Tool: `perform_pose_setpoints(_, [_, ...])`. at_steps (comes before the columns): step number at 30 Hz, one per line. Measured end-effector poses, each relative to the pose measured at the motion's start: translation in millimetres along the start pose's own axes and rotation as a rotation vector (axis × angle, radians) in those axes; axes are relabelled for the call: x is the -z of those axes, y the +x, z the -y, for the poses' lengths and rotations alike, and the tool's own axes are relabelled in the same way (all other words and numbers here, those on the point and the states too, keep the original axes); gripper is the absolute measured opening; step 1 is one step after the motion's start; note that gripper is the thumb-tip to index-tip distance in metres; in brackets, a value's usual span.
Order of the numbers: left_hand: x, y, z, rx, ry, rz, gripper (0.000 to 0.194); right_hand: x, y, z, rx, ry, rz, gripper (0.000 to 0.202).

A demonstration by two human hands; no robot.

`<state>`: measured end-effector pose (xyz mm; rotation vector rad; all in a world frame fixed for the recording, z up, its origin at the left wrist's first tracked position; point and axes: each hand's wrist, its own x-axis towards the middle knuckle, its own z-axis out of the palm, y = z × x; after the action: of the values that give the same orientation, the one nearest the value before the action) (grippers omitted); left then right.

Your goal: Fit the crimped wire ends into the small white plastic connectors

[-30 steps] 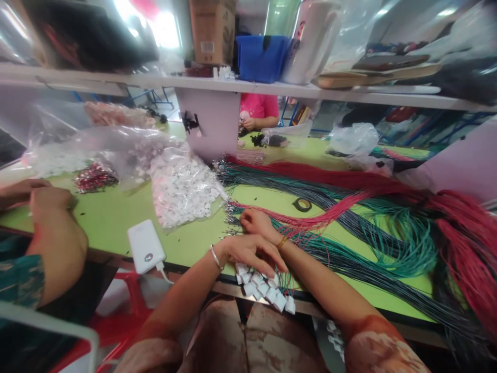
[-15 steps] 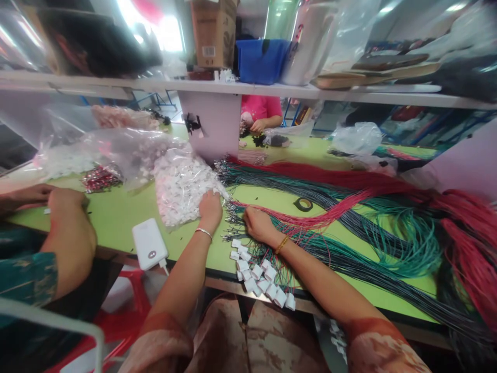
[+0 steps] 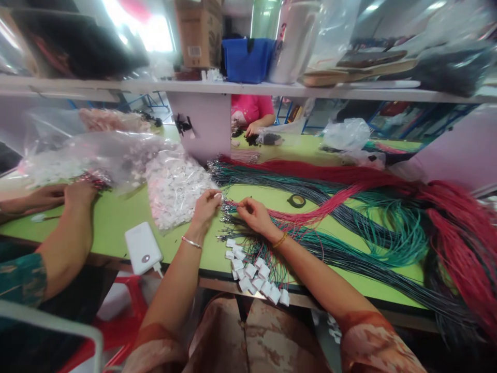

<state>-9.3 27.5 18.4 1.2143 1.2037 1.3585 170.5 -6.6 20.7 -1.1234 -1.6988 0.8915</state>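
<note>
My left hand [image 3: 207, 208] pinches a small white connector housing [image 3: 219, 196] beside the plastic bag of white housings [image 3: 174, 189]. Across a short gap, my right hand [image 3: 254, 215] has thumb and finger together over the terminal ends of the red wires [image 3: 298, 224]; a thin wire seems to run from its fingertips toward the housing. Green and black wires [image 3: 310, 254] lie under and beside that wrist. Below it, several white connectors [image 3: 252, 277] with wires attached sit in a pile at the table's front edge.
A roll of black tape [image 3: 296, 200] lies among the wire bundles. A white power bank [image 3: 143, 247] with a cable is left of my arm. A co-worker's hands [image 3: 73, 194] work at the far left. Overhead, a shelf [image 3: 272, 89] holds a blue bin [image 3: 247, 59].
My left hand has left the bag, now holding a white housing near my right hand. My right hand has lifted slightly. The co-worker's hand has reached toward the red pile.
</note>
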Motion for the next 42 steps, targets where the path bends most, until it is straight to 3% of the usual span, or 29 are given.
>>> perform_pose_setpoints(2, [-7.4, -5, -2, 0.131, -0.269, 0.097, 0.030, 2, 1, 1, -0.012, 0.020, -0.009, 0.024])
perform_pose_setpoints(5, [-16.2, -11, -4, 0.210, -0.458, 0.186, 0.033, 7, 1, 2, 0.007, 0.042, 0.020, 0.027])
perform_pose_setpoints(14, [-18.7, -15, -5, 0.282, -0.599, 0.331, 0.023, 5, 0, 1, 0.012, -0.027, 0.085, 0.024])
perform_pose_setpoints(24, [-17.0, -18, -8, 0.268, -0.569, 0.408, 0.023, 8, 4, -1, -0.038, -0.016, 0.049, 0.021])
perform_pose_setpoints(33, [-23.5, -24, -5, 0.137, -0.261, 0.352, 0.023, 9, 3, -8, -0.001, -0.185, 0.082, 0.030])
perform_pose_setpoints(37, [-23.8, -24, -5, 0.183, -0.239, 0.310, 0.023, 12, 0, -5, 0.099, -0.270, 0.130, 0.029])
perform_pose_setpoints(42, [-23.7, -25, -4, 0.177, -0.191, 0.337, 0.018, 11, 0, -6, 0.082, -0.346, 0.127, 0.028])
